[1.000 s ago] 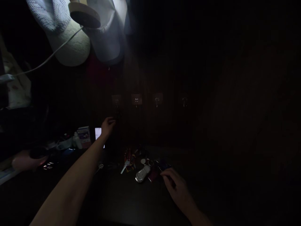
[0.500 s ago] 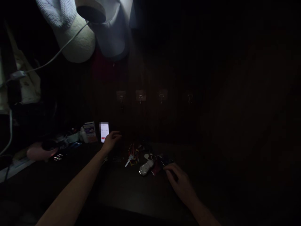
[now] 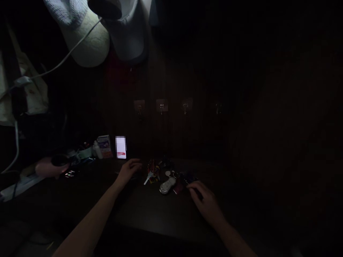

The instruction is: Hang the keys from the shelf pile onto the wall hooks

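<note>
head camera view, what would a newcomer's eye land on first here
Most likely the lit phone, glowing upright near the back of the dark tabletop, left of centre. Next would come the pale hat and the grey cap at the upper left. After those, a silver key and a silver-grey car-shaped piece stand out, lying between the person's left grip and right grip.
</note>
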The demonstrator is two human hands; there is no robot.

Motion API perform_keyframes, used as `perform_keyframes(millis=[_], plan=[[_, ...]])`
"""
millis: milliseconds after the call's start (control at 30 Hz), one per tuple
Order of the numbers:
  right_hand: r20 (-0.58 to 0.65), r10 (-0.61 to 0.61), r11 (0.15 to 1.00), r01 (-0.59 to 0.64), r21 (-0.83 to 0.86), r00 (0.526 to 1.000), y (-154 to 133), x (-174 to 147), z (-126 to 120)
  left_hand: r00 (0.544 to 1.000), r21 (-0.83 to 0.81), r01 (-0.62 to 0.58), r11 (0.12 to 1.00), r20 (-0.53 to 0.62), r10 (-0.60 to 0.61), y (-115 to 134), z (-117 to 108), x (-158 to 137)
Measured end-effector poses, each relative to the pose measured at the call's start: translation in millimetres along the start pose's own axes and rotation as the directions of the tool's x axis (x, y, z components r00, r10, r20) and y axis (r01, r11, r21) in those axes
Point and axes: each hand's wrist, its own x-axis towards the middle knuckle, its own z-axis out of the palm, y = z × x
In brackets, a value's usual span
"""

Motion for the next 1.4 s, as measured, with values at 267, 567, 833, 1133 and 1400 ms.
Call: perform_keyframes(millis=[267,567,833,1133,1400], plan=[[0.004,0.009,1.000,-0.009,0.009,1.000,-4,0,-1,0.990,0.238,-0.130,0.962,-0.018,0.138,-16,21,-24],[0.007,-0.007,1.000,0.007,0.014,1.000,-2,-1,0,0.958,0.525,-0.224,0.821,-0.036,0.285,-27,20,-35],[0.026,0.023,1.000,-0.024,0.015,0.999,-2,-2,0,0.957,0.706,-0.208,0.677,0.005,0.289,-34,20,-32],[0.023,-0.008,1.000,0.008,0.009,1.000,2,-3,2,0.972,0.785,-0.139,0.604,-0.008,0.233,-24,26,-35],[0.024,-0.025,1.000,0.025,-0.012,0.999,2,-2,0,0.970,0.764,-0.154,0.627,-0.003,0.242,-23,27,-37]])
